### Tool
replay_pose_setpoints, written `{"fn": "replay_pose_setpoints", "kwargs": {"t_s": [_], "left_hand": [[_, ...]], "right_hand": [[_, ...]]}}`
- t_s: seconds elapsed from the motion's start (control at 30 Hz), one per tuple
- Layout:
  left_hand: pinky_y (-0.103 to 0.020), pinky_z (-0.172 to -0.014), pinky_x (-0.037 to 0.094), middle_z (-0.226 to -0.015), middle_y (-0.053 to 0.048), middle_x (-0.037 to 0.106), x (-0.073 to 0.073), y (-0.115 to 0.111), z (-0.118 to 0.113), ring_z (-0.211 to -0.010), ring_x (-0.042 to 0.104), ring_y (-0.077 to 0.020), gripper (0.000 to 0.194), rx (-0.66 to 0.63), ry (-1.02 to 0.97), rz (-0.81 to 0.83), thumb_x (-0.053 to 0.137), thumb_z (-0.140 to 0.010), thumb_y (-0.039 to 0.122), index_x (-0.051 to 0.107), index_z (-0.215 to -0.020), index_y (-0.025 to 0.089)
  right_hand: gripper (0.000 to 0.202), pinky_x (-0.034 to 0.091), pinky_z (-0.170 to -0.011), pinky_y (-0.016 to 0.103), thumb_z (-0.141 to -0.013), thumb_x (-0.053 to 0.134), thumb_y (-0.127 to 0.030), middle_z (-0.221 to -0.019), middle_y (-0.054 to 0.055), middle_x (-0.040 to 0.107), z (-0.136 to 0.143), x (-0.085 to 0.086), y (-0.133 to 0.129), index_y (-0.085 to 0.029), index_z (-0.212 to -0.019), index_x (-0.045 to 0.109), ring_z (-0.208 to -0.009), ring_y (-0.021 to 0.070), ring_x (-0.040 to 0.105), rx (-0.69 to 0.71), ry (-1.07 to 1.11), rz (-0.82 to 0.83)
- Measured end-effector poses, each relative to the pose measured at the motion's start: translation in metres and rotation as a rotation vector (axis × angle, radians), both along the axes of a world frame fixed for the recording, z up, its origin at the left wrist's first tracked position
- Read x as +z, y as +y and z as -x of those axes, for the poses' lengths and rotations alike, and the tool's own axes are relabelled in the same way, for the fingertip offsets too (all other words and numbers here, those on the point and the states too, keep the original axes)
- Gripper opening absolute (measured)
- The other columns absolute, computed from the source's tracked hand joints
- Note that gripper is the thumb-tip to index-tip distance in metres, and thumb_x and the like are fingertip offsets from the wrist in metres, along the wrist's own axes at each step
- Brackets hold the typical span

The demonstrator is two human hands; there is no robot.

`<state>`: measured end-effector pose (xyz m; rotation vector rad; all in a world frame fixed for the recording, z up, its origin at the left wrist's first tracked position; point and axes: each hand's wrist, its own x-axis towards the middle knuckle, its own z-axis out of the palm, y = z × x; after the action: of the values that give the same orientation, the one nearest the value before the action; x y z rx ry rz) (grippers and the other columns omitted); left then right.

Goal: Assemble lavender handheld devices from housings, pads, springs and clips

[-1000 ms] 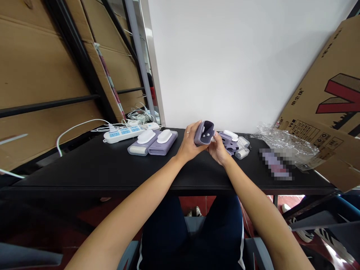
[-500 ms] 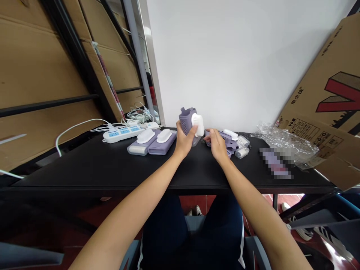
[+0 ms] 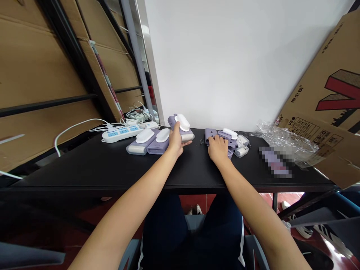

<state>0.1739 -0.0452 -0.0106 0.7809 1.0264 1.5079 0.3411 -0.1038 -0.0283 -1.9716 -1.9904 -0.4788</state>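
Note:
My left hand (image 3: 176, 143) is closed around a purple case (image 3: 186, 134) with a white oval brush-like piece (image 3: 182, 122) on top and a clear end. It is tilted, just above the tabletop. Beside it on the left, two similar purple cases (image 3: 157, 147) lie side by side, each topped with a white oval piece. My right hand (image 3: 218, 150) has its fingers curled down over a purple casing (image 3: 210, 133) in a small pile of purple parts. Its fingertips are partly hidden. Clear-and-white parts (image 3: 242, 150) and small springs (image 3: 242, 141) lie right of that hand.
On the black table (image 3: 191, 176), a white power strip (image 3: 129, 130) with cables stands at the left. Crumpled clear plastic (image 3: 289, 140) and a blurred purple item (image 3: 275, 162) lie at the right, by a large cardboard box (image 3: 323, 123). A white wall (image 3: 219, 63) rises behind.
My left hand has brought its purple case down and to the left, turning it from upright to nearly flat beside the other two. My right hand has turned palm-down over the purple parts.

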Motion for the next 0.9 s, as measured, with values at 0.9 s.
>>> {"fn": "replay_pose_setpoints", "kwargs": {"t_s": [0.9], "left_hand": [[-0.052, -0.114, 0.039, -0.129, -0.015, 0.070, -0.033, 0.034, 0.008, -0.134, 0.056, -0.0370, 0.034, 0.141, 0.673, -0.056, 0.066, -0.079, 0.026, 0.070, -0.113, 0.023]], "right_hand": [[0.027, 0.037, -0.089, 0.042, -0.095, 0.046, -0.015, -0.122, 0.013, 0.070, 0.002, 0.000, 0.000, -0.018, -0.116, 0.063, -0.114, 0.0308, 0.061, 0.122, -0.024, 0.148]]}}
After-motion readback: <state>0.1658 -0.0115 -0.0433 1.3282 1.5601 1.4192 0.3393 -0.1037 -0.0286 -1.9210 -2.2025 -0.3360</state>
